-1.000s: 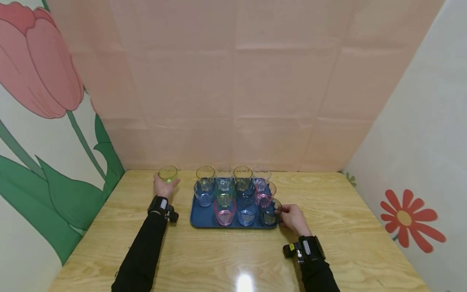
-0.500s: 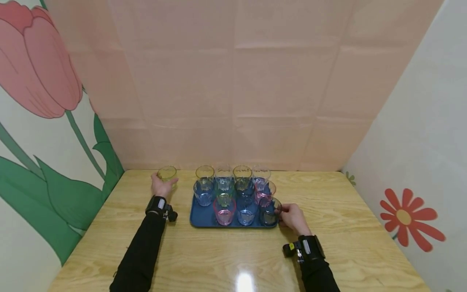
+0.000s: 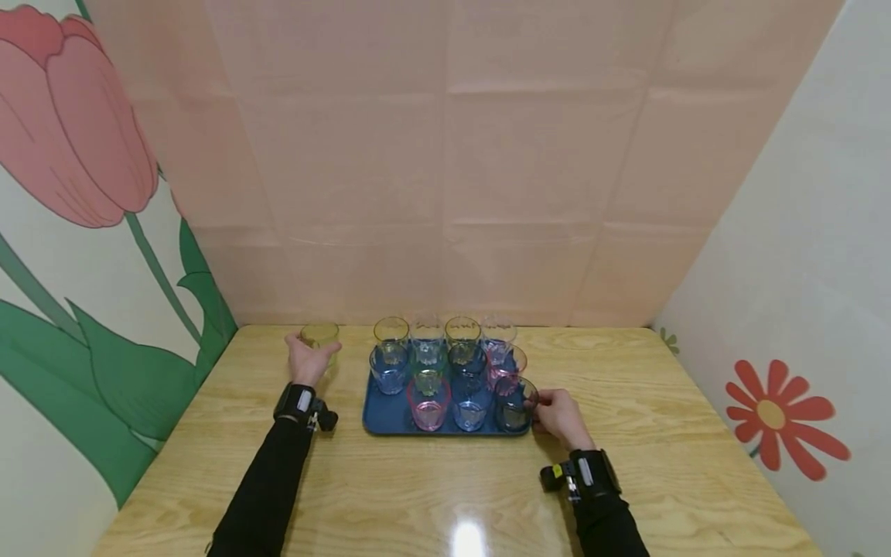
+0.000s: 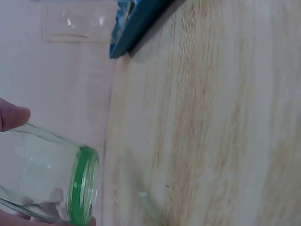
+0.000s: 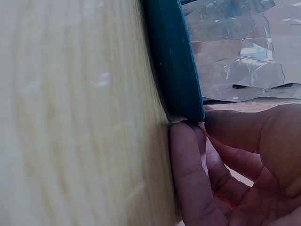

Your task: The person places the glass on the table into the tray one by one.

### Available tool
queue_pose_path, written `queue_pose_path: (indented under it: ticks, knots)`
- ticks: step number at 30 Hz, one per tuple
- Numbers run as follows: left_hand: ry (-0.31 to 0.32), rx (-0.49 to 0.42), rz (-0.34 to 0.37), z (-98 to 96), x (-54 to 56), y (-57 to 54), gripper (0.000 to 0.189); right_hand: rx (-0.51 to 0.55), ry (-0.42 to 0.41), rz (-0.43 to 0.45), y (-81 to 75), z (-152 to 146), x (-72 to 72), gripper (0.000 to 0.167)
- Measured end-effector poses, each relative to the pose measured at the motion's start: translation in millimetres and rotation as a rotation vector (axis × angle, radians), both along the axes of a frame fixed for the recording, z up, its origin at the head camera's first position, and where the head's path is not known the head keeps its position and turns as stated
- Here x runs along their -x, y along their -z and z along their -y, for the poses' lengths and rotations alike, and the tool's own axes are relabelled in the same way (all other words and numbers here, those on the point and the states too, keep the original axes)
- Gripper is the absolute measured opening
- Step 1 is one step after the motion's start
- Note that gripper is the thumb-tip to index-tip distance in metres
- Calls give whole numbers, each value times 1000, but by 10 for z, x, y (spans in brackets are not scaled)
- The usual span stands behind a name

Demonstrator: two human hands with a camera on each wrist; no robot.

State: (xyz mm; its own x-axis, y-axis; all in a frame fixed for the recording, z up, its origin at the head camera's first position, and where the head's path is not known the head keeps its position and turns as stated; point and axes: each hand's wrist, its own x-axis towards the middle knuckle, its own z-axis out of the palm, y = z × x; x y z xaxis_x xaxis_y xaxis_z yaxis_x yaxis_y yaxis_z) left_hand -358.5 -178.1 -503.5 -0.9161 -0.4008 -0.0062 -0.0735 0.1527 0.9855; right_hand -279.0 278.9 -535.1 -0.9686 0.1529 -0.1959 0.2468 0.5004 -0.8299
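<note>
In the head view my left hand holds a yellow-green drinking glass near the table's far left, apart from the tray. Seen from the left wrist, thumb and fingers lie on opposite sides of this clear-walled glass, whose thick base looks green; the base seems slightly off the wood. My right hand pinches the near right corner of the blue tray. The right wrist view shows the thumb at the tray's edge and fingers low beside the table. A smoky grey glass stands next to that hand.
Several coloured glasses crowd the tray in rows, among them a pink glass, a blue glass and a light blue glass. Behind the wooden table rises a pinkish covered wall. Painted walls flank both sides.
My left hand has shifted slightly left and back toward me, its wrist turning a little, with the yellow-green glass still in it. The right hand and the tray stay in place.
</note>
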Motion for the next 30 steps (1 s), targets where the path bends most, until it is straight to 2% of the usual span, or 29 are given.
queue_pose_path:
  ticks: [7,13,16,22,27,30]
  knots:
    - [48,34,-28,13,-120,12,83,-6,1,4,-4,5,-15,26]
    - [80,-69,-60,1,-272,-15,84,-6,-11,-65,-13,25,-48,26]
    - [105,-83,-67,-18,-362,-29,84,-10,-6,-64,-1,25,-55,25]
    - [174,-41,-79,-103,-525,-34,84,5,-1,-63,6,27,-60,24]
    - [200,12,-82,-174,-593,-10,85,-1,-5,-58,-8,29,-50,23]
    - [208,12,-82,-199,-625,5,84,1,-7,-52,-6,26,-38,24]
